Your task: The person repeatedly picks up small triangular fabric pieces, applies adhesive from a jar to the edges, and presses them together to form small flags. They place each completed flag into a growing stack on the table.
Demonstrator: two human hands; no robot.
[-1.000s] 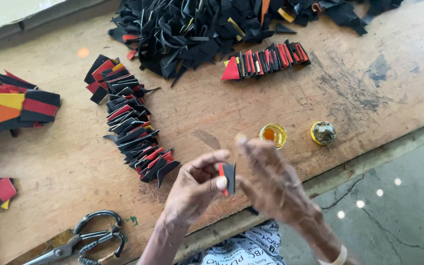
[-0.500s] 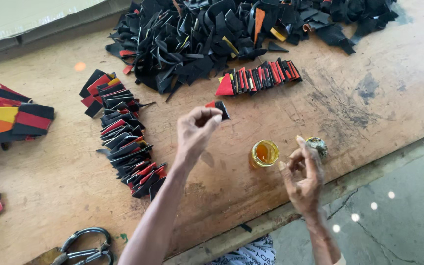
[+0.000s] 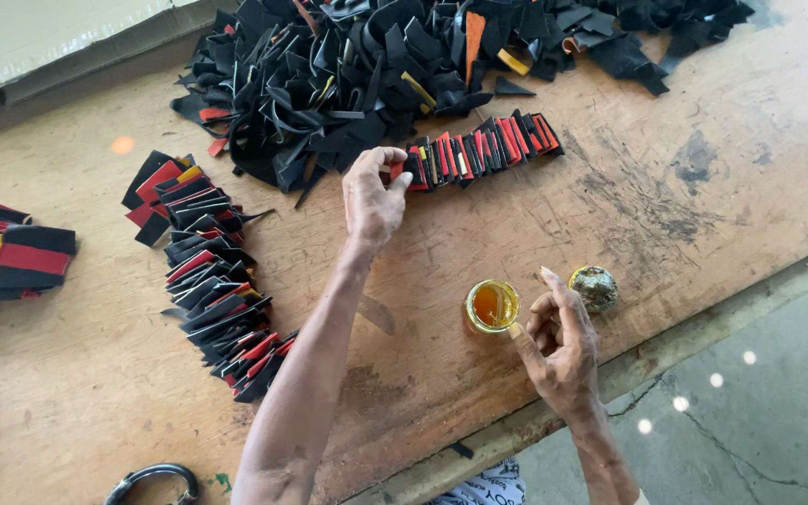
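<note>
Left hand [image 3: 373,201] reaching out, fingers pinched on a red-and-black piece [image 3: 400,170] at the near end of the upright row [image 3: 479,151] on the wooden surface [image 3: 685,187]. Small open jar [image 3: 492,306] (amber liquid inside) just right of the forearm. Right hand [image 3: 561,346] beside it, fingers loosely apart, gripping nothing clearly visible.

black scrap heap [image 3: 404,65] | curved stack of folded pieces [image 3: 212,281] | possibly scissors handle [image 3: 153,479] | wooden table [image 3: 703,187]
</note>
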